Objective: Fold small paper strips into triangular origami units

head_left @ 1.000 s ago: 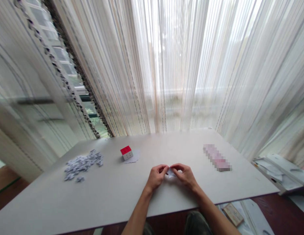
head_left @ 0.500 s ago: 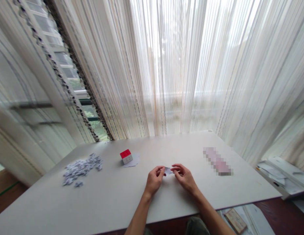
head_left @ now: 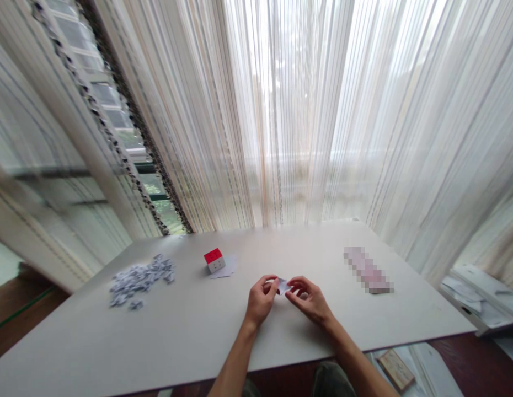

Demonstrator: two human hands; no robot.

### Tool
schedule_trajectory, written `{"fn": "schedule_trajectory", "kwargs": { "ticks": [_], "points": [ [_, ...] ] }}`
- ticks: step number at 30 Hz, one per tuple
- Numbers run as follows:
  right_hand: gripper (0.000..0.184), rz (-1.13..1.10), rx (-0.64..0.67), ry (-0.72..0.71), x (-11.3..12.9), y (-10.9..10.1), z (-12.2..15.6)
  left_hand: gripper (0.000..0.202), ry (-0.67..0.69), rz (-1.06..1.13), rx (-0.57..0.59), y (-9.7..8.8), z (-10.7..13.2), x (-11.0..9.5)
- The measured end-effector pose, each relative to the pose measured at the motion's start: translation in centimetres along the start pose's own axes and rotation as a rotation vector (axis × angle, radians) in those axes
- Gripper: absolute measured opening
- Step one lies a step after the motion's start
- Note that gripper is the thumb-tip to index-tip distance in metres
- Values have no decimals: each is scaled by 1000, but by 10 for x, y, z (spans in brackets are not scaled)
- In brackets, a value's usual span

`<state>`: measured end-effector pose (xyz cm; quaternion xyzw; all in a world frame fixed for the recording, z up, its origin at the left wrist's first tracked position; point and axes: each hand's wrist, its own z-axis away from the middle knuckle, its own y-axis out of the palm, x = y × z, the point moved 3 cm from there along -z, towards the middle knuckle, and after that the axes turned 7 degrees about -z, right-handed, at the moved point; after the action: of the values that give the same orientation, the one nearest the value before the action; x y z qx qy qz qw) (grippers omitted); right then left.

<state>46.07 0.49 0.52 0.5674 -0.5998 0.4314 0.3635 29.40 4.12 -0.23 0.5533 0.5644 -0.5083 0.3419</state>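
Note:
Above the near middle of the white table, a small folded piece of pale paper (head_left: pixel 282 286) is held between my two hands. My left hand (head_left: pixel 262 300) pinches its left side with thumb and fingers. On its right edge are the fingertips of my right hand (head_left: pixel 309 300), curled in a pinch. The fingers cover part of the paper, so its full shape is hidden. Farther off to the left, a cube puzzle (head_left: pixel 215 261) with a red top and white side rests on a few flat paper sheets (head_left: pixel 229 267).
A heap of small folded paper pieces (head_left: pixel 143 278) lies on the table (head_left: pixel 190 336) at left. At right is a blurred-out pinkish object (head_left: pixel 368 271). Sheer curtains (head_left: pixel 281 138) hang behind the far edge. A small box (head_left: pixel 396 369) sits below the near edge.
The right fingers have shifted slightly on the paper, and the paper is turned a little, showing a more pointed outline. The camera view has moved slightly.

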Motion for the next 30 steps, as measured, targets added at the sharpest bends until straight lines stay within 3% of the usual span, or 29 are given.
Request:
{"fn": "schedule_trajectory", "kwargs": {
  "ticks": [16, 22, 26, 30],
  "points": [
    [25, 59, 36, -8, 9, -2, 1, 25, 73, -43, 72, 4, 2, -6],
    [42, 62, 54, -63, 4, 0, 0, 25, 81, -36, 69, 2, 1, -6],
    [22, 67, 34, -42, -1, 0, -1, 25, 65, -38, 96, 4, 2, -4],
    [19, 78, 23, -49, -1, -1, -2, 23, 69, -30, 107, 5, 3, -5]
  ]
}}
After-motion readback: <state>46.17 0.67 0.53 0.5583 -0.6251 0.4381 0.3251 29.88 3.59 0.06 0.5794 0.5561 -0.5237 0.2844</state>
